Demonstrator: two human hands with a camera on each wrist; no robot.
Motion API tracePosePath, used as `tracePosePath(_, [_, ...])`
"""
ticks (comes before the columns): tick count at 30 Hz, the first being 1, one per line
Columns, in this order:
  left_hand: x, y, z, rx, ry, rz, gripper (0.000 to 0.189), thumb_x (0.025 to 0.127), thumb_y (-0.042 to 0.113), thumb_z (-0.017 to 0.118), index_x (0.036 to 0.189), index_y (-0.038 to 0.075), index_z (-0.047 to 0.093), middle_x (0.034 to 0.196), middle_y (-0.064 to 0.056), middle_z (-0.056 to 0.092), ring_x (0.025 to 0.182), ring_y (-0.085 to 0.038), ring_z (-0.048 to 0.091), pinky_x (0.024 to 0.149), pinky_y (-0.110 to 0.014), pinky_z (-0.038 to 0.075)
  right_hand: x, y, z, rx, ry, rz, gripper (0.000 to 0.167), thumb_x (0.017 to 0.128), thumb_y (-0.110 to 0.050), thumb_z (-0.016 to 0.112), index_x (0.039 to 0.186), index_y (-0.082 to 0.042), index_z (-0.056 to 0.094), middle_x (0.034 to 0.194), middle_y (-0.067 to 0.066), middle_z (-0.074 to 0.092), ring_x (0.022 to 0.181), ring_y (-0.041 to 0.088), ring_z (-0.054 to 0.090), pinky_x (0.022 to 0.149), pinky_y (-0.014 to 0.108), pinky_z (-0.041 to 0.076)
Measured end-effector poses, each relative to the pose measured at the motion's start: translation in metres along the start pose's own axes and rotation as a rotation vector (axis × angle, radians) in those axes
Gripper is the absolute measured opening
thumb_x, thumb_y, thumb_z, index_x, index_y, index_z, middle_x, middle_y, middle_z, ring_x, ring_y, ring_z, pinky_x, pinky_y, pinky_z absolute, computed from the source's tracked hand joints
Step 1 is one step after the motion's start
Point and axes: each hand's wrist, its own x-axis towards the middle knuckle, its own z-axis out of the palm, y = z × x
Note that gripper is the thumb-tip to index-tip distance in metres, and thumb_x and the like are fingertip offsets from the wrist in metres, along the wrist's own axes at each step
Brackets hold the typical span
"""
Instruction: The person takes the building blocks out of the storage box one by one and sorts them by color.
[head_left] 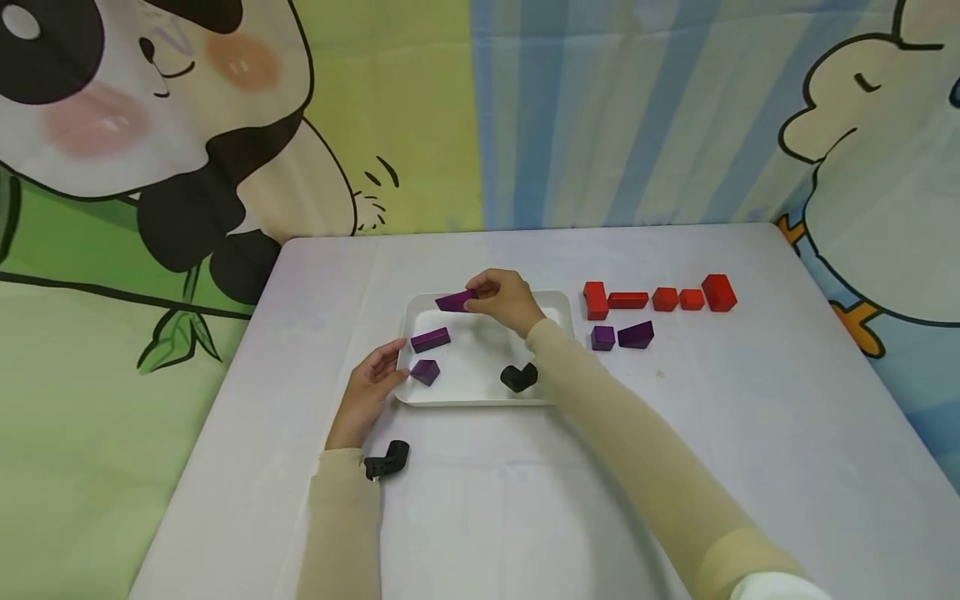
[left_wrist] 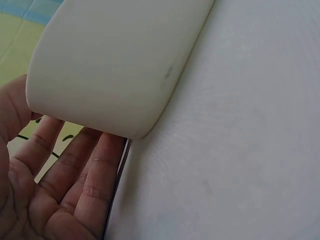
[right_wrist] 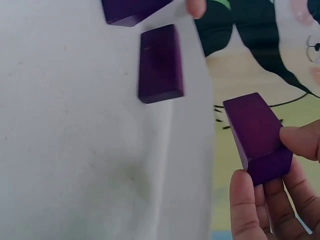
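Observation:
Over the far left of the white tray [head_left: 472, 333], my right hand [head_left: 506, 298] pinches a purple block [head_left: 452, 302] with slanted sides between thumb and fingers. The right wrist view shows this purple block [right_wrist: 255, 131] raised past the tray's rim. My left hand [head_left: 367, 392] grips the tray's left edge, thumb near the front corner. In the left wrist view the fingers partly disappear behind the tray wall [left_wrist: 115, 65]. Inside the tray lie a purple rectangular block [head_left: 430, 339] and, nearer me, a purple angular block [head_left: 425, 372]. A black V-shaped piece [head_left: 517, 378] appears beside the right sleeve.
Right of the tray stands a row of several red blocks [head_left: 664, 299]. In front of it are a purple cube [head_left: 602, 337] and a purple wedge [head_left: 636, 335]. A black device [head_left: 387, 459] sits at my left wrist. A cartoon-printed curtain [head_left: 622, 108] hangs behind the white table [head_left: 465, 500].

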Motion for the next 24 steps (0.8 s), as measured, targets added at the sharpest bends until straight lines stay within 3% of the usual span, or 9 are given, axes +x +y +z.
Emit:
tracePosePath(4, [0.0,0.001,0.0,0.003,-0.001,0.0,0.054,0.104,0.001,0.065,0.157,0.003,0.054,0.162,-0.019,0.051,0.149,-0.029,0.047,0.123,-0.031,0.039,-0.014,-0.004,-0.018,0.043,-0.004,-0.037,0.027,0.098,-0.003,0.079,0.124,0.002,0.073,0.121,0.017,0.072,0.112,0.029,0.067,0.101,0.038,0.059])
tracePosePath(10, [0.0,0.001,0.0,0.023,0.007,-0.006,0.053,0.104,0.001,0.066,0.156,0.004,0.055,0.162,-0.018,0.051,0.149,-0.028,0.047,0.125,-0.034,0.037,-0.034,0.003,-0.045,0.151,-0.013,-0.156,0.031,0.098,0.001,0.076,0.128,0.005,0.069,0.126,0.015,0.07,0.118,0.028,0.067,0.099,0.032,0.061])
tracePosePath(16, [0.0,-0.001,0.001,0.024,0.003,-0.035,0.055,0.104,0.003,0.066,0.158,0.006,0.053,0.163,-0.017,0.05,0.148,-0.028,0.048,0.114,-0.017,0.043,-0.058,0.02,-0.074,0.258,-0.007,-0.25,0.03,0.097,0.005,0.074,0.126,0.008,0.068,0.119,0.006,0.071,0.109,0.019,0.069,0.094,0.026,0.061])
tracePosePath(19, [0.0,-0.001,0.0,0.02,-0.005,-0.047,0.055,0.105,0.004,0.065,0.159,0.007,0.053,0.164,-0.015,0.05,0.147,-0.027,0.049,0.11,-0.015,0.044,-0.071,0.028,-0.092,0.264,0.023,-0.265,0.029,0.096,0.008,0.074,0.124,0.011,0.067,0.116,0.003,0.071,0.105,0.019,0.07,0.092,0.025,0.062])
tracePosePath(24, [-0.001,0.0,0.0,0.024,-0.011,-0.053,0.056,0.106,0.005,0.065,0.16,0.008,0.051,0.166,-0.014,0.047,0.148,-0.025,0.047,0.115,-0.018,0.043,-0.096,0.038,-0.128,0.197,0.113,-0.235,0.028,0.097,0.006,0.074,0.124,0.01,0.068,0.118,0.003,0.071,0.103,0.018,0.071,0.092,0.023,0.061])
